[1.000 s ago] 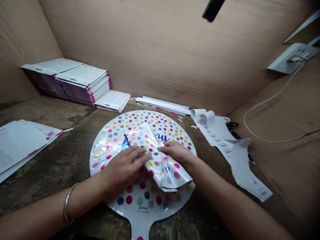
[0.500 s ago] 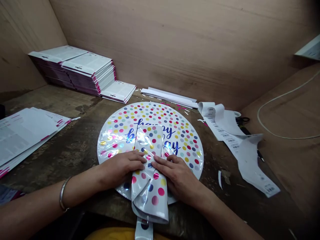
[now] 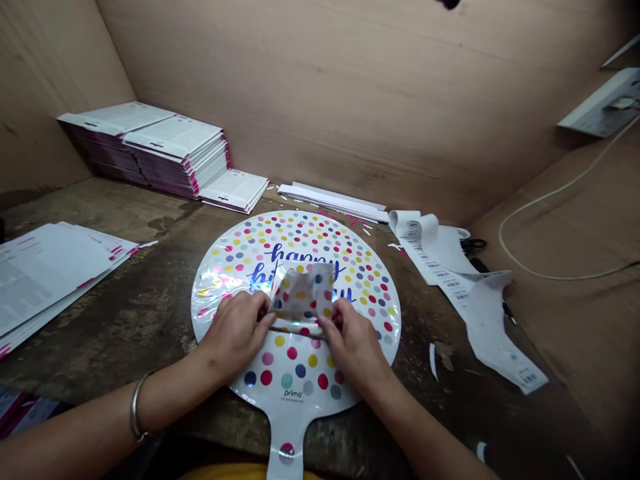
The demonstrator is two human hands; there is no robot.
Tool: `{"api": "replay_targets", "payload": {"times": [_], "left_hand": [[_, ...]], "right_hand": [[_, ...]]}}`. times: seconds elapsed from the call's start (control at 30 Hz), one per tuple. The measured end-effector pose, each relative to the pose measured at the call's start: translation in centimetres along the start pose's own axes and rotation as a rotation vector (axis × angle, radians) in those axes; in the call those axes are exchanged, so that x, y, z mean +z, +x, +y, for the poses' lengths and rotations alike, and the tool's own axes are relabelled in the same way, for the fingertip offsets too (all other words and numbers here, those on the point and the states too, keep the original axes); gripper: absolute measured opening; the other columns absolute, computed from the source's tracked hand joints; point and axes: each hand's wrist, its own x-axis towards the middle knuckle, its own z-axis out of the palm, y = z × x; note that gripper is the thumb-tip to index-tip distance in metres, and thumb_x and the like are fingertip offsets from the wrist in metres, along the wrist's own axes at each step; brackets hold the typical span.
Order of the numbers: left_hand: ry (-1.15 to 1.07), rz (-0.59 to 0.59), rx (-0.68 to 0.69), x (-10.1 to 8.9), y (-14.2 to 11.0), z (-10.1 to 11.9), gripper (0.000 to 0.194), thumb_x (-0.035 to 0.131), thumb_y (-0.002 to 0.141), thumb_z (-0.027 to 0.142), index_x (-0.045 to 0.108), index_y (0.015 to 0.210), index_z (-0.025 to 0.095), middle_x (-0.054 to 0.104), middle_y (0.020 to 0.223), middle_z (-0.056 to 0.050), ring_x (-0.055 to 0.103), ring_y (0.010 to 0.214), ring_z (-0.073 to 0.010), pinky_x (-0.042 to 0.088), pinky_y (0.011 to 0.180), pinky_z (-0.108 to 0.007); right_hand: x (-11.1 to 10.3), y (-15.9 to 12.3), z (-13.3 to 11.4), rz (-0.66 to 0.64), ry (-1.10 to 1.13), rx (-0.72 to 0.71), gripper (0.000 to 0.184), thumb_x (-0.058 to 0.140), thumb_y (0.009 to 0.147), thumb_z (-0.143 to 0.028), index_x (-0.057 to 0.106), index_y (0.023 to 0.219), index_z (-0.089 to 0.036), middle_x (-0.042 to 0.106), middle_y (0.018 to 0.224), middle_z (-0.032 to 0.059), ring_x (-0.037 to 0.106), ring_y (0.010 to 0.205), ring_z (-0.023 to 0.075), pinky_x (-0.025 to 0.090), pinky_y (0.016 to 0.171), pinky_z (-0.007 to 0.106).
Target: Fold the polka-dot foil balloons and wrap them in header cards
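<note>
A round white foil balloon (image 3: 295, 360) with coloured dots and blue "happy" lettering lies flat on the table, its neck pointing towards me. On top of it is a second dotted foil balloon, folded into a small packet (image 3: 300, 290) that covers part of the lettering. My left hand (image 3: 237, 330) pinches the packet's near left corner between thumb and fingers. At the near right corner, my right hand (image 3: 357, 340) grips it the same way. The packet's far end stands slightly raised.
Stacked printed cards (image 3: 155, 140) stand at the back left, with more cards (image 3: 50, 273) nearer. White paper strips (image 3: 333, 202) lie by the back wall. A curling barcode label strip (image 3: 465, 287), scissors (image 3: 475, 245) and a white cable (image 3: 525, 267) are on the right.
The long folded balloon has been doubled over away from me into a shorter packet. The flat balloon's lower part and neck are now uncovered. Both hands went from pressing flat to pinching its corners.
</note>
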Motion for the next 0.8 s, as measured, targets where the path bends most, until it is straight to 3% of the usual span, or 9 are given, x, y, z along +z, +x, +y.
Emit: {"api": "replay_targets", "payload": {"times": [0.1,0.23,0.37,0.43,0.5,0.57,0.63,0.7,0.8], "left_hand": [[-0.014,0.026,-0.035,0.3,0.3,0.1,0.009,0.048,0.085,0.026,0.047,0.091,0.019,0.059,0.078,-0.003,0.055,0.075,-0.0208,0.041,0.073,-0.038],[0.128,-0.028,0.054,0.2,0.1,0.4,0.018,0.04,0.09,0.023,0.055,0.1,0.02,0.06,0.081,-0.005,0.055,0.079,-0.0225,0.043,0.072,-0.038],[0.36,0.008,0.184,0.1,0.3,0.5,0.025,0.042,0.09,0.021,0.06,0.107,0.021,0.061,0.109,-0.012,0.051,0.108,-0.0304,0.04,0.088,-0.049],[0.401,-0.037,0.361,0.1,0.9,0.2,0.028,0.041,0.091,0.019,0.06,0.11,0.021,0.053,0.129,-0.01,0.039,0.126,-0.0308,0.026,0.103,-0.054],[0.367,-0.171,0.532,0.0,1.7,-0.3,0.035,0.037,0.091,0.015,0.054,0.121,0.023,0.048,0.137,-0.006,0.034,0.132,-0.0257,0.017,0.109,-0.05],[0.309,-0.272,0.587,-0.3,2.4,-0.8,0.04,0.036,0.091,0.014,0.048,0.128,0.023,0.049,0.137,-0.005,0.04,0.129,-0.0215,0.02,0.11,-0.045],[0.254,-0.278,0.576,-0.6,2.8,-0.9,0.039,0.04,0.09,0.019,0.047,0.128,0.022,0.05,0.136,-0.006,0.044,0.126,-0.0217,0.023,0.109,-0.043],[0.205,-0.256,0.574,-1.0,2.8,-0.6,0.041,0.048,0.086,0.028,0.048,0.126,0.019,0.052,0.133,-0.009,0.047,0.123,-0.024,0.025,0.109,-0.043],[0.176,-0.244,0.567,-0.9,2.8,0.3,0.053,0.058,0.076,0.034,0.048,0.125,0.016,0.055,0.126,-0.012,0.05,0.116,-0.0277,0.029,0.106,-0.043]], "right_hand": [[0.3,0.6,-0.4,0.031,-0.116,0.069,0.011,0.049,0.086,-0.032,0.048,0.087,-0.022,0.063,0.068,0.0004,0.057,0.062,0.0177,0.035,0.055,0.025],[0.6,1.2,-0.7,0.044,-0.267,0.08,0.011,0.046,0.087,-0.032,0.05,0.084,-0.022,0.063,0.07,0.0019,0.057,0.061,0.0179,0.032,0.053,0.026],[1.0,1.7,-0.7,0.028,-0.385,0.032,0.014,0.047,0.087,-0.031,0.057,0.084,-0.022,0.065,0.072,0.0033,0.059,0.064,0.0196,0.036,0.056,0.028],[1.0,1.8,-0.5,0.074,-0.435,-0.044,0.015,0.046,0.088,-0.027,0.06,0.09,-0.021,0.068,0.084,0.007,0.062,0.077,0.0225,0.043,0.064,0.032],[0.7,1.8,-0.1,0.131,-0.449,-0.206,0.023,0.045,0.088,-0.02,0.062,0.102,-0.02,0.063,0.114,0.0121,0.055,0.108,0.027,0.045,0.082,0.039],[0.1,1.7,0.4,0.061,-0.4,-0.414,0.032,0.044,0.088,-0.017,0.059,0.116,-0.02,0.047,0.137,0.0104,0.035,0.131,0.0273,0.036,0.101,0.045],[-0.5,1.6,1.0,-0.126,-0.314,-0.561,0.043,0.047,0.087,-0.022,0.05,0.13,-0.02,0.039,0.145,0.0082,0.024,0.138,0.0247,0.027,0.11,0.046],[-0.7,1.5,1.6,-0.275,-0.248,-0.592,0.058,0.053,0.083,-0.027,0.038,0.139,-0.018,0.036,0.146,0.0098,0.024,0.138,0.0239,0.025,0.112,0.047],[-0.2,1.7,2.0,-0.28,-0.224,-0.549,0.068,0.054,0.074,-0.015,0.036,0.14,-0.015,0.033,0.147,0.0122,0.027,0.137,0.0238,0.025,0.112,0.047]]}}
